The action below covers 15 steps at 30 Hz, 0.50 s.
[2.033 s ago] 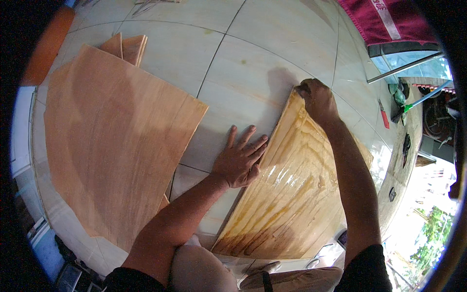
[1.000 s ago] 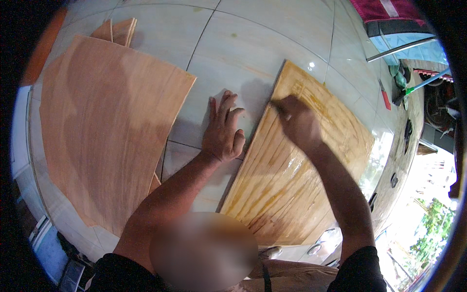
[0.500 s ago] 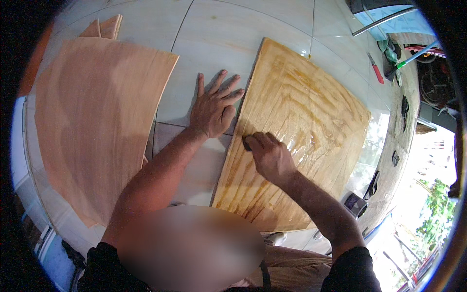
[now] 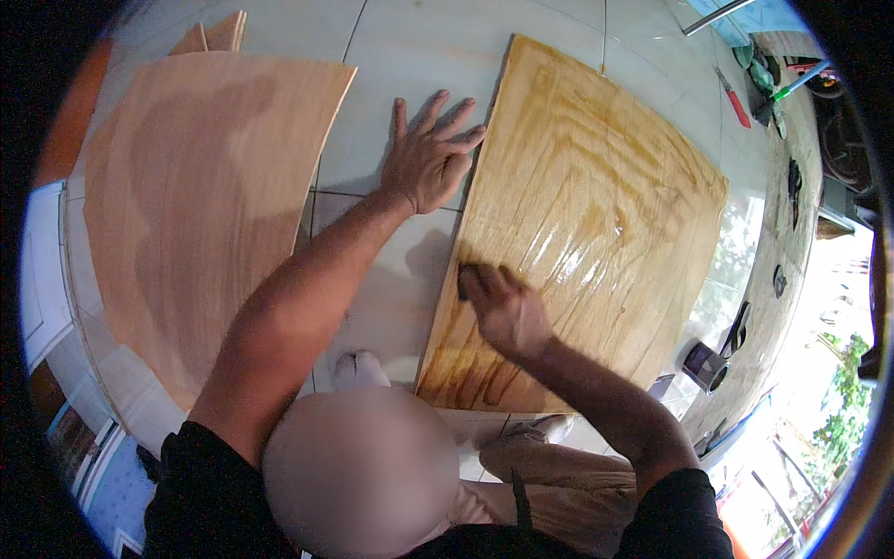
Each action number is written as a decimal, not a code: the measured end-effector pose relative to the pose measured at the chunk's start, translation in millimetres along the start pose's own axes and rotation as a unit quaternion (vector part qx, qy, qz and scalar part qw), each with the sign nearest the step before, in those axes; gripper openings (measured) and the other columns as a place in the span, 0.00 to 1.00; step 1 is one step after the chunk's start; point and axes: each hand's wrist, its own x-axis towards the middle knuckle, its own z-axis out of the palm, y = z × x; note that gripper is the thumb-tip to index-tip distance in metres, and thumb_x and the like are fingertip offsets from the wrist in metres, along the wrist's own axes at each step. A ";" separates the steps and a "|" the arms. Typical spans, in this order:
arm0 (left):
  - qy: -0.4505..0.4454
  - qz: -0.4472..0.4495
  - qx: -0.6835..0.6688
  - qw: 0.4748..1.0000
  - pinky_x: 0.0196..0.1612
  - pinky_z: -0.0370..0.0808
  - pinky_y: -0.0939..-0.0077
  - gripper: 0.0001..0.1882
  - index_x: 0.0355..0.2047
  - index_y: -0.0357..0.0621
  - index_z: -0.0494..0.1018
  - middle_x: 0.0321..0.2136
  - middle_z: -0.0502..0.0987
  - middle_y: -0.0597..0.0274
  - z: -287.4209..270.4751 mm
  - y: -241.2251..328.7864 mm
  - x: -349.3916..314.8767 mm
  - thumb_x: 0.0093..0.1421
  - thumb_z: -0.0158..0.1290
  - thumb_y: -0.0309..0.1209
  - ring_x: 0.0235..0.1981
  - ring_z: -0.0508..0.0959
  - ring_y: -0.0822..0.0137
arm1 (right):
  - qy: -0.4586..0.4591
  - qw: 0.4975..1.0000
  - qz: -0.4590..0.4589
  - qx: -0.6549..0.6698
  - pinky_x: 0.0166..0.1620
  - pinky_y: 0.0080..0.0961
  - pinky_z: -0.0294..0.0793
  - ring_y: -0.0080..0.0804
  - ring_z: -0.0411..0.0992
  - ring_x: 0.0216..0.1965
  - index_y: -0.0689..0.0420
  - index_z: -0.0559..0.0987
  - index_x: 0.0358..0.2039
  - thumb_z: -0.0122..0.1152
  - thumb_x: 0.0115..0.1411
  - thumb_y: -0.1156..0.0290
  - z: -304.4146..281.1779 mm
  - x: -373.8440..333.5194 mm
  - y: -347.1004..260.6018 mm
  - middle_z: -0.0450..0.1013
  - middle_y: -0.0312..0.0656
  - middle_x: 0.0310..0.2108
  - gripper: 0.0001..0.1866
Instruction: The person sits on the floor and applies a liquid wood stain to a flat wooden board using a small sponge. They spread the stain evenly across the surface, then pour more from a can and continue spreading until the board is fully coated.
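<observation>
A glossy, wet-looking yellow plywood panel (image 4: 596, 205) lies on the pale tiled floor (image 4: 410, 56). My left hand (image 4: 428, 158) rests flat on the tiles with fingers spread, its fingertips touching the panel's left edge. My right hand (image 4: 503, 307) presses a small dark pad (image 4: 466, 278) onto the panel near its lower left edge; the fingers curl over the pad and hide most of it. My knee and foot show below the panel.
A larger dull brown plywood sheet (image 4: 196, 205) lies to the left, with smaller offcuts (image 4: 219, 33) behind it. A small dark can (image 4: 705, 365) stands right of the panel. A red-handled tool (image 4: 733, 97) and other tools lie at the far right.
My right hand has drawn the pad from the panel's far top corner down its left side toward me. My left hand has stayed flat on the tiles beside the edge.
</observation>
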 end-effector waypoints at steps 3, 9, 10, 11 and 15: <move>-0.005 0.005 0.011 1.000 0.71 0.35 0.19 0.28 0.67 0.59 0.71 0.76 0.54 0.65 1.8 -0.8 0.9 0.70 0.36 0.43 0.77 0.48 0.50 | -0.147 0.987 -0.013 0.069 0.42 0.38 0.83 0.46 0.78 0.42 0.59 0.79 0.50 0.60 0.58 0.76 -8.7 -15.7 -17.9 0.74 0.47 0.42 0.18; -0.015 -0.001 0.028 0.999 0.70 0.35 0.19 0.28 0.69 0.62 0.69 0.77 0.51 0.67 6.2 -1.9 -2.2 0.70 0.38 0.41 0.78 0.47 0.50 | 0.070 0.996 0.056 0.023 0.37 0.41 0.83 0.45 0.78 0.39 0.61 0.79 0.45 0.58 0.60 0.75 5.1 35.8 12.4 0.73 0.47 0.36 0.13; -0.013 0.004 0.026 1.000 0.70 0.35 0.18 0.28 0.69 0.62 0.69 0.77 0.51 0.67 6.8 -2.9 -1.0 0.70 0.39 0.41 0.78 0.47 0.50 | 0.072 0.996 0.060 0.016 0.37 0.40 0.83 0.45 0.78 0.39 0.61 0.79 0.45 0.59 0.59 0.75 13.0 32.5 -0.7 0.73 0.48 0.38 0.13; -0.013 0.004 0.023 1.000 0.70 0.35 0.18 0.28 0.69 0.62 0.69 0.77 0.51 0.67 7.5 -4.0 0.1 0.70 0.39 0.41 0.78 0.47 0.50 | 0.051 0.997 0.063 0.012 0.37 0.40 0.83 0.46 0.78 0.39 0.62 0.78 0.45 0.59 0.59 0.75 19.9 24.1 -17.2 0.72 0.48 0.39 0.14; -0.012 0.005 0.032 0.999 0.69 0.36 0.18 0.28 0.69 0.63 0.69 0.77 0.51 0.67 10.7 -3.2 -0.3 0.70 0.38 0.41 0.78 0.47 0.50 | 0.024 0.999 0.011 0.025 0.40 0.38 0.83 0.45 0.78 0.40 0.62 0.78 0.48 0.60 0.59 0.74 28.1 -19.8 -46.8 0.73 0.48 0.41 0.16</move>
